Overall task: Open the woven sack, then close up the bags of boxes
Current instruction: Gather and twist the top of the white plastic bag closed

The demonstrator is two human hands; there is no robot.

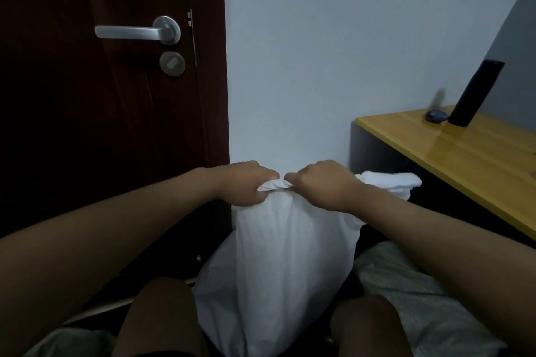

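Doorway and pale wall are filling the background, a dark wooden door [110, 81] at nine o'clock, a yellow-topped desk [464, 153] at three o'clock. White bag [290, 255] is standing at six o'clock between the person's knees, bulging; its contents are hidden. Both hands are meeting at its gathered neck, dead centre: the left hand [246, 185] is clenching the twisted mouth, the right hand [324, 185] is gripping it just beside, knuckles nearly touching. Closing this bag appears under way. Next move likely calls for tightening the twist, then knotting it without letting slack escape.
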